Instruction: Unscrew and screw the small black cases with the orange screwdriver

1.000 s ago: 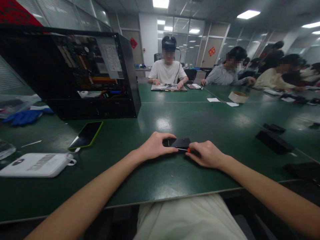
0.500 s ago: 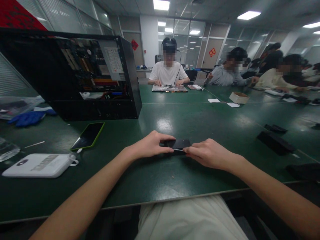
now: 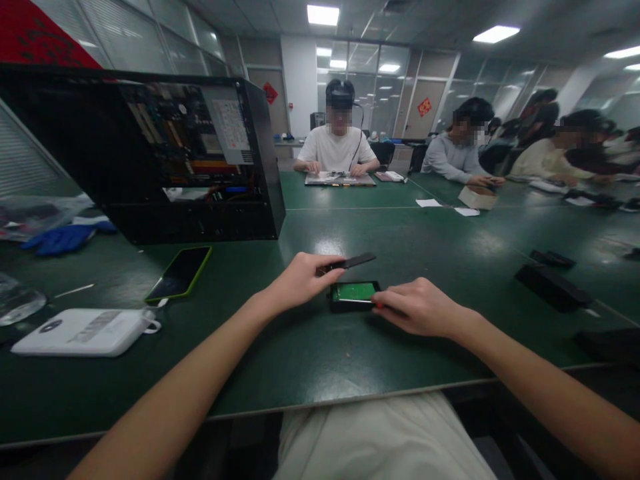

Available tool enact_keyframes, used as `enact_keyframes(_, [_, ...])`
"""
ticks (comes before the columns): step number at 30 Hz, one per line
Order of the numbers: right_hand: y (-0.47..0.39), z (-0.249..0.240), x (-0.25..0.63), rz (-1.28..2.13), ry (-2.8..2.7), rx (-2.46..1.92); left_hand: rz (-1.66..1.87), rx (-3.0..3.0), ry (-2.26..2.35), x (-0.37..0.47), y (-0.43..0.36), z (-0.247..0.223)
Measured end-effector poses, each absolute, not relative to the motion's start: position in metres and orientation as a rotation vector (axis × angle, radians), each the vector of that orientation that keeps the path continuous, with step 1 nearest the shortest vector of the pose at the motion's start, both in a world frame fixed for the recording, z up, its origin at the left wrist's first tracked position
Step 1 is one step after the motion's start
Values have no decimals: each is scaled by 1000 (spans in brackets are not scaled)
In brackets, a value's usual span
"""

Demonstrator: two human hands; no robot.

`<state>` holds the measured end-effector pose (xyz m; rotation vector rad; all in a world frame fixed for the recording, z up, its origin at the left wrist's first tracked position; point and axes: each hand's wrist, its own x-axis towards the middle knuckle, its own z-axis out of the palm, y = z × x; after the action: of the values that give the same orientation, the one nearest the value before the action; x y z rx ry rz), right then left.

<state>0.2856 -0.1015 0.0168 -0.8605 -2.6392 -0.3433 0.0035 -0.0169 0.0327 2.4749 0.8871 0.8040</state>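
My left hand (image 3: 305, 279) pinches a thin black cover (image 3: 361, 259) and holds it tilted above a small black case. Inside the case (image 3: 334, 305), which rests on the green table (image 3: 310, 373), a green circuit board (image 3: 356, 291) shows. Closed around a screwdriver, my right hand (image 3: 415, 305) is at the right end of the case. The screwdriver's thin metal shaft (image 3: 353, 301) lies along the near side of the board, and a bit of red shows by my fingertips.
An open black computer case (image 3: 273, 167) stands at the back left. Nearer are a green-edged phone (image 3: 180, 273), a white power bank (image 3: 80, 331) and blue gloves (image 3: 63, 239). Black items (image 3: 550, 287) lie right. A person (image 3: 336, 147) sits opposite; others sit at the right.
My left hand has lifted the black cover off the case, and the green board now shows. My right hand has barely moved. A person at the right has lowered a hand towards the box.
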Motion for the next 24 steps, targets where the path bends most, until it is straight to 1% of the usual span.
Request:
enact_keyframes(4, [-90,18,295,-188,-2438,-914,787,2391,960,13,-1,14])
enact_keyframes(10, [-66,7,292,-103,-2185,-1237,793,2323,992,29,14,1])
enact_keyframes(20, [-61,-12,284,-34,-2351,-1477,778,2593,1053,20,30,-9])
enact_keyframes(24, [-67,-6,282,-124,-2313,-1395,821,2600,1138,8,31,-4])
